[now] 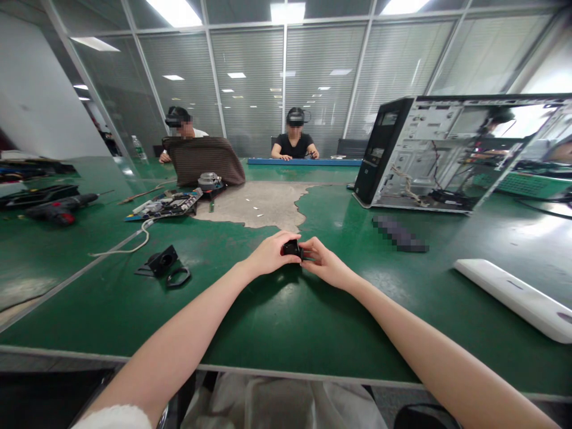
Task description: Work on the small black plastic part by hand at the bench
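My left hand [268, 253] is closed around a small black cylindrical part [292, 248], thumb below and fingers over the top. From the other side, the thumb and fingertips of my right hand [328, 264] pinch the part's right end. Both hands are just above the green table [286, 322], near its middle. What exactly the part is cannot be made out, since fingers cover much of it. To the left lie a black block-like piece with a round opening [164, 260] and a black angular ring [179, 276].
A computer case with its side off [429, 155] stands at the right. Before it lie a blurred dark object [400, 233] and a long white device [513, 298]. Circuit boards [167, 204] and a power drill [62, 207] lie left. Two people sit across the table.
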Demonstrator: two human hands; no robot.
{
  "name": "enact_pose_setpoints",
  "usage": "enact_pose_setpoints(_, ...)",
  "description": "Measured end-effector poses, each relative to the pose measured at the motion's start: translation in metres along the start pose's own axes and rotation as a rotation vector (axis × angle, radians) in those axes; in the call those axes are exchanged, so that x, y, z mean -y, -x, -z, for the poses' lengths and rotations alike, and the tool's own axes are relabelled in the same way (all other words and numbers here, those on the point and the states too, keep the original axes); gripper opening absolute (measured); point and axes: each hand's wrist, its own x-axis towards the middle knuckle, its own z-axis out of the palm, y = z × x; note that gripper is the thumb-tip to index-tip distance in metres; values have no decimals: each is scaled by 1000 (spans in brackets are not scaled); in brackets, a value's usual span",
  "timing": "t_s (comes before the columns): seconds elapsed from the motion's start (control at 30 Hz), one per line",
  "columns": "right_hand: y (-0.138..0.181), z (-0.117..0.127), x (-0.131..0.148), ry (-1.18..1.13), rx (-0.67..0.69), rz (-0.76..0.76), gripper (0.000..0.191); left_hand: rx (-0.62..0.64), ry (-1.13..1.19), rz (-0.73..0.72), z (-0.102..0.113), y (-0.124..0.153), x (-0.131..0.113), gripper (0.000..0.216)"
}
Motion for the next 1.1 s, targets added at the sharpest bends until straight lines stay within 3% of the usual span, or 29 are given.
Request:
enact_pose_setpoints(0.2,-2,-2,-3,33,-54,-46,16,2,-6,2,0,0,-1,47)
enact_pose_setpoints(0.43,-5,-1,-5,41,-48,-24,32,3,-20,-2,0,-1,-1,47)
enact_pose_setpoints(0.67,-1,1,1,-61,23,0,26,7,-32,-15,0,-1,-1,48)
enact_pose_setpoints(0.87,-3,-1,-3,-43,-47,-43,16,-2,-32,-24,0,-1,0,47)
enact_pose_setpoints(1.1,-7,-1,-8,-30,-51,-30,30,3,-25,-25,0,-1,0,48)
